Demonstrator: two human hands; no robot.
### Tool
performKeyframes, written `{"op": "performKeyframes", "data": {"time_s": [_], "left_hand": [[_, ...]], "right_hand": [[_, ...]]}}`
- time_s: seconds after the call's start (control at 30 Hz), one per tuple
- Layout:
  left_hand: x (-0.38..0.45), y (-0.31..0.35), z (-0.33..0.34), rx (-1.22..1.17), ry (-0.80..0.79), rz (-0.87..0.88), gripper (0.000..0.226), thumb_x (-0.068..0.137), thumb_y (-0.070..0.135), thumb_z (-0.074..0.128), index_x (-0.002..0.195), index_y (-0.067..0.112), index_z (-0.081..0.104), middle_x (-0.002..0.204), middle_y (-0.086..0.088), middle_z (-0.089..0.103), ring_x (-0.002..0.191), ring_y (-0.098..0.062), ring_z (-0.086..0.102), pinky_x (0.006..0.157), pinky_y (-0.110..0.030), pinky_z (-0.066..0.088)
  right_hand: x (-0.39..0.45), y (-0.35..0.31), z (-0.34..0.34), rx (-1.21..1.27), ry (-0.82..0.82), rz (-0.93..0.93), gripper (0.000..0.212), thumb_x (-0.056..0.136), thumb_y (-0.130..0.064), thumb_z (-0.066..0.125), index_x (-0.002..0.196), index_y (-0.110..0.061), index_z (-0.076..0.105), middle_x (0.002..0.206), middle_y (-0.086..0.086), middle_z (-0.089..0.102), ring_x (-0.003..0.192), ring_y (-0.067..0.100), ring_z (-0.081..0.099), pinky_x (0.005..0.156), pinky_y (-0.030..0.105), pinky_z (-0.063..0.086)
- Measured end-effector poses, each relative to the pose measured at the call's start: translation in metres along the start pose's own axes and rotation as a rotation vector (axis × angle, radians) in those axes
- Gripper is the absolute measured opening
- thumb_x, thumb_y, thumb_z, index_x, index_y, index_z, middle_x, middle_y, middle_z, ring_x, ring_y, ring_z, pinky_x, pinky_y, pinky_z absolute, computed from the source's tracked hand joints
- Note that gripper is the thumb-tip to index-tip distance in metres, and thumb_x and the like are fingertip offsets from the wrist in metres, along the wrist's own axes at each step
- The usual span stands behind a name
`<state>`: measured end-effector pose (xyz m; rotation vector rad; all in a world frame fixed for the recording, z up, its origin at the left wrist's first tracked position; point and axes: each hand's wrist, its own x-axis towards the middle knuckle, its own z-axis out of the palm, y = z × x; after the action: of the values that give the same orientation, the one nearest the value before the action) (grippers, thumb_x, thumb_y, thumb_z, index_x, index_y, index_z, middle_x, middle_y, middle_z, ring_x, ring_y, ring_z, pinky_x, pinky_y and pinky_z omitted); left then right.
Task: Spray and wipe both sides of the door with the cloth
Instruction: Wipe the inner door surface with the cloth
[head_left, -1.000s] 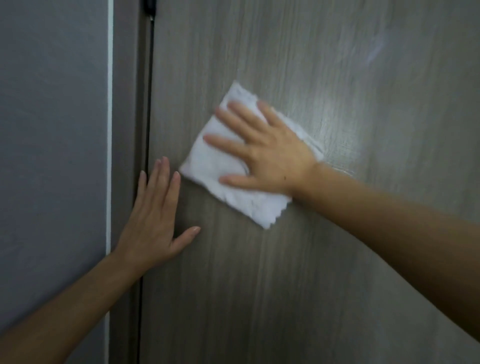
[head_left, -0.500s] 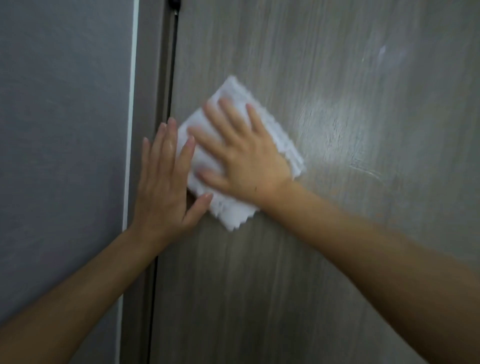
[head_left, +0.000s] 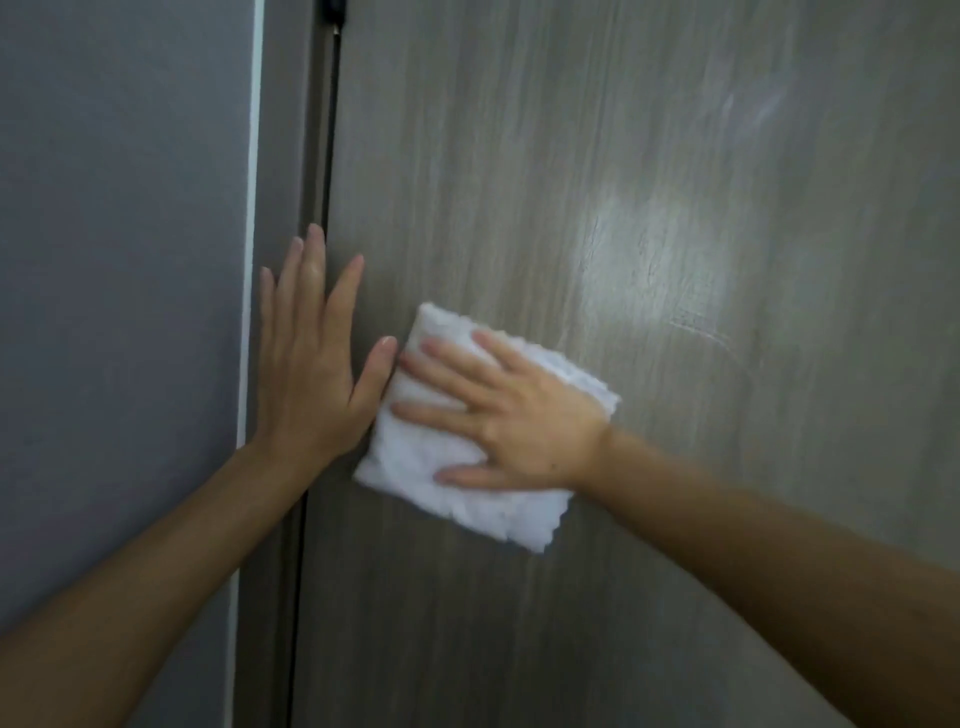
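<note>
Door: the grey-brown wood-grain door (head_left: 597, 156) fills the view from its left edge to the right border, with a pale glare patch on its face up and to the right of the cloth.
Cloth: the white folded cloth with scalloped edges (head_left: 415, 462) lies flat on the door, just right of the door's left edge, one corner pointing down-right.
Right hand: the right hand (head_left: 519, 421) presses the cloth with straight, spread fingers, gripping nothing.
Left hand: the left hand (head_left: 306, 358) lies flat with straight fingers over the dark gap at the door's left edge; its thumb tip touches the cloth's left side.
Edges: the brown door frame (head_left: 283, 156) runs beside the gap, then a thin white strip (head_left: 253, 156), then the flat grey wall (head_left: 119, 260).
Open room: bare door surface lies above, below and right of the cloth; the left hand is close on its left.
</note>
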<state>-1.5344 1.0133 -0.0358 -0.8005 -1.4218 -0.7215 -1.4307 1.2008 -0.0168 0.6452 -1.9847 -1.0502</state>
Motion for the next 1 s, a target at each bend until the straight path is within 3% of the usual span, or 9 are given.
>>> {"op": "performKeyframes", "data": {"time_s": [0.1, 0.2, 0.4, 0.5, 0.67, 0.8, 0.9, 1.0], "left_hand": [[-0.008, 0.002, 0.0, 0.058, -0.083, 0.044, 0.06, 0.098, 0.041, 0.036, 0.146, 0.004, 0.032, 0.156, -0.028, 0.018, 0.145, -0.038, 0.015, 0.121, -0.043, 0.0], [-0.018, 0.006, 0.003, 0.117, -0.173, 0.13, 0.061, 0.097, 0.039, 0.038, 0.146, 0.004, 0.032, 0.155, -0.027, 0.019, 0.145, -0.038, 0.016, 0.121, -0.043, 0.0], [-0.019, 0.007, 0.01, 0.193, -0.218, 0.169, 0.061, 0.098, 0.038, 0.034, 0.149, 0.005, 0.027, 0.156, -0.026, 0.019, 0.145, -0.037, 0.017, 0.121, -0.044, 0.002], [-0.02, 0.007, 0.012, 0.217, -0.233, 0.162, 0.064, 0.096, 0.04, 0.033, 0.15, 0.006, 0.023, 0.156, -0.026, 0.017, 0.145, -0.037, 0.015, 0.121, -0.041, -0.001], [-0.02, 0.007, 0.017, 0.181, -0.248, 0.145, 0.065, 0.095, 0.041, 0.032, 0.148, 0.004, 0.025, 0.154, -0.029, 0.018, 0.143, -0.041, 0.015, 0.12, -0.039, -0.005], [-0.019, 0.007, 0.015, 0.176, -0.261, 0.137, 0.068, 0.101, 0.05, 0.016, 0.146, 0.001, 0.029, 0.154, -0.03, 0.017, 0.146, -0.036, 0.009, 0.12, -0.038, -0.006], [-0.019, 0.007, 0.018, 0.151, -0.241, 0.142, 0.069, 0.101, 0.05, 0.016, 0.146, -0.001, 0.03, 0.154, -0.03, 0.017, 0.148, -0.022, -0.004, 0.12, -0.036, -0.007], [-0.019, 0.006, 0.02, 0.15, -0.241, 0.148, 0.071, 0.101, 0.05, 0.016, 0.145, -0.003, 0.031, 0.153, -0.032, 0.017, 0.147, -0.033, 0.006, 0.12, -0.037, -0.008]], "right_hand": [[-0.018, 0.081, -0.034, -0.105, 0.102, 0.196, 0.067, 0.095, -0.064, 0.04, 0.149, -0.023, 0.041, 0.156, 0.016, 0.033, 0.145, 0.035, 0.029, 0.116, 0.052, 0.017], [-0.038, 0.127, -0.056, -0.131, 0.152, 0.446, 0.068, 0.097, -0.065, 0.037, 0.152, -0.025, 0.036, 0.159, 0.015, 0.027, 0.148, 0.035, 0.022, 0.118, 0.054, 0.015], [-0.032, 0.101, -0.046, -0.134, 0.235, 0.743, 0.065, 0.099, -0.062, 0.033, 0.153, -0.026, 0.031, 0.162, 0.012, 0.02, 0.15, 0.034, 0.014, 0.119, 0.053, 0.005], [-0.031, 0.067, -0.033, -0.132, 0.252, 0.679, 0.062, 0.099, -0.059, 0.037, 0.152, -0.025, 0.037, 0.16, 0.014, 0.025, 0.149, 0.035, 0.019, 0.119, 0.052, 0.008], [-0.061, 0.0, -0.007, -0.052, 0.072, 0.29, 0.063, 0.098, -0.057, 0.043, 0.152, -0.025, 0.037, 0.16, 0.013, 0.024, 0.15, 0.033, 0.014, 0.122, 0.05, 0.002], [-0.085, 0.008, -0.008, 0.035, -0.027, 0.052, 0.062, 0.097, -0.057, 0.046, 0.15, -0.024, 0.04, 0.16, 0.012, 0.025, 0.15, 0.03, 0.013, 0.123, 0.047, 0.001], [-0.105, 0.051, -0.028, -0.045, -0.035, 0.113, 0.065, 0.096, -0.062, 0.044, 0.15, -0.026, 0.04, 0.159, 0.012, 0.027, 0.149, 0.03, 0.018, 0.122, 0.049, 0.008], [-0.12, 0.105, -0.051, -0.154, 0.05, 0.319, 0.067, 0.096, -0.064, 0.039, 0.151, -0.026, 0.039, 0.158, 0.015, 0.028, 0.148, 0.033, 0.022, 0.12, 0.052, 0.013]]}}
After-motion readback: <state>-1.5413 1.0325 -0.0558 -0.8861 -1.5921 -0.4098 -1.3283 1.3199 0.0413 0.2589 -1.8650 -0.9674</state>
